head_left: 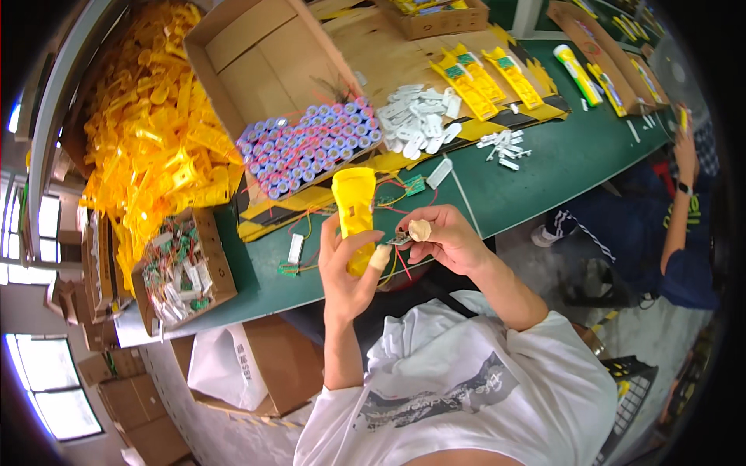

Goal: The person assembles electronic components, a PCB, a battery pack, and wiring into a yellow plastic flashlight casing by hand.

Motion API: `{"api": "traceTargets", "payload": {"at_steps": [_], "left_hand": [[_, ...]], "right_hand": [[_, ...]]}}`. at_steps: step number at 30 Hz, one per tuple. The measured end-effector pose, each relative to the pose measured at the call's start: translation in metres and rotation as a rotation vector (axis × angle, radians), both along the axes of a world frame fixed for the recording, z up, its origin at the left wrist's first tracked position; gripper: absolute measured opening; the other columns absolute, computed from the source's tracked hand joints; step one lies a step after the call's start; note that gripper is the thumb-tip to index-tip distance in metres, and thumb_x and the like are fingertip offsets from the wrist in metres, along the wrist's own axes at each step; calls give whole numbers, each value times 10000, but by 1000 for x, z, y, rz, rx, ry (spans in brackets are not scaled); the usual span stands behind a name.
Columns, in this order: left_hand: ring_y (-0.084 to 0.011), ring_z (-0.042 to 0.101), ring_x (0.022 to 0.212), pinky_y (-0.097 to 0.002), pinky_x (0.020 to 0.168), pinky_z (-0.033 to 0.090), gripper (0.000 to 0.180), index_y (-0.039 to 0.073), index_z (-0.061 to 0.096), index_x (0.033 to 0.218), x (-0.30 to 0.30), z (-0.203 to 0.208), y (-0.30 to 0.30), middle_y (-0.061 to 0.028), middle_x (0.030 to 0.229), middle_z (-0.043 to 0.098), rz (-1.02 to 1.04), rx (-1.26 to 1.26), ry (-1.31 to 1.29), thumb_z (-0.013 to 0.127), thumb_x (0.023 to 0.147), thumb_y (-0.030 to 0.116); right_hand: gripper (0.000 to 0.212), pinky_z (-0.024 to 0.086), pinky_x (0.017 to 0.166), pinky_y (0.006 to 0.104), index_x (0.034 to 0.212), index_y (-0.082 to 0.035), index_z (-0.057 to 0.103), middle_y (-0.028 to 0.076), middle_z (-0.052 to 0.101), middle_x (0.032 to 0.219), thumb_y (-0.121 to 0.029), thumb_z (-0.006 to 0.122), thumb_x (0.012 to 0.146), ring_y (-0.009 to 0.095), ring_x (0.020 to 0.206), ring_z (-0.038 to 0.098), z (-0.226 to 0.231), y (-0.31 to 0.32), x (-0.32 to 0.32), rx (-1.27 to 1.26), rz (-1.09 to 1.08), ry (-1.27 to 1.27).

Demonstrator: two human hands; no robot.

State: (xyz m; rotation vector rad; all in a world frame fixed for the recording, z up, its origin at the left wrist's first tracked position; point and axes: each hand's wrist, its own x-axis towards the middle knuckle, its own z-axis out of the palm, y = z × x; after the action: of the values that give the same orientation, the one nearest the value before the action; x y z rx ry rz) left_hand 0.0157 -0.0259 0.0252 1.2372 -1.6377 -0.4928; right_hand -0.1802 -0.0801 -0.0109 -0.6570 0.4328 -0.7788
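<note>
My left hand [340, 279] is closed around a yellow plastic housing [354, 202], shaped like a torch shell with its wide end up. Pinched in my right hand [451, 242] is a small circuit board [398, 239] with thin wires, just right of the housing; a red wire [403, 264] hangs below it. Tan finger covers sit on some of my fingertips. Beyond my hands, a green circuit board [416, 185] with coloured wires lies beside a white plastic piece [440, 172]. Another white piece [296, 248] and a green board [288, 269] rest left of my left hand.
A carton [256, 70] of purple battery cells [311, 147] stands behind, beside a large heap of yellow shells [155, 116]. White covers [420, 116] and yellow housings with boards [513, 78] lie further right. A box of wired boards [185, 272] stands left. A co-worker's arm [680, 202] reaches in at right.
</note>
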Motion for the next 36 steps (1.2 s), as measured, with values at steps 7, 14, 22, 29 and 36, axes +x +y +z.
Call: {"api": "traceTargets", "payload": {"at_steps": [7,14,22,29,36], "left_hand": [[-283,604,974,-335,800,484,122,20,677,937,0,-21,19,-178,1148,553,119,81,217,705,863,113],[-156,643,881,-255,601,581,74,18,547,984,-8,-40,23,-77,1119,484,106,146,429,563,978,90],[-151,651,863,-247,578,561,83,14,538,978,-8,-38,18,-76,1099,496,75,206,544,568,978,91],[-145,635,819,-253,575,552,112,33,550,1050,-2,-46,15,-90,1113,505,2,219,577,547,995,131],[-162,621,742,-268,557,527,651,196,215,1495,1,-25,24,-125,1159,557,57,391,916,309,1002,612]], "right_hand": [[382,566,566,228,912,-11,666,106,688,813,-391,642,945,139,668,688,-5,-7,19,-76,161,203],[359,567,672,237,962,31,664,94,688,865,-326,632,964,135,758,682,0,1,25,-348,-145,311],[196,575,740,255,1022,42,641,96,686,976,2,718,847,133,868,675,1,5,21,-392,-281,261],[177,562,757,251,1002,35,633,82,697,913,35,703,839,118,828,677,-2,-2,21,-333,-140,306],[192,550,742,249,1003,38,624,89,695,910,9,726,843,118,826,672,3,-6,31,-376,-313,264]]}}
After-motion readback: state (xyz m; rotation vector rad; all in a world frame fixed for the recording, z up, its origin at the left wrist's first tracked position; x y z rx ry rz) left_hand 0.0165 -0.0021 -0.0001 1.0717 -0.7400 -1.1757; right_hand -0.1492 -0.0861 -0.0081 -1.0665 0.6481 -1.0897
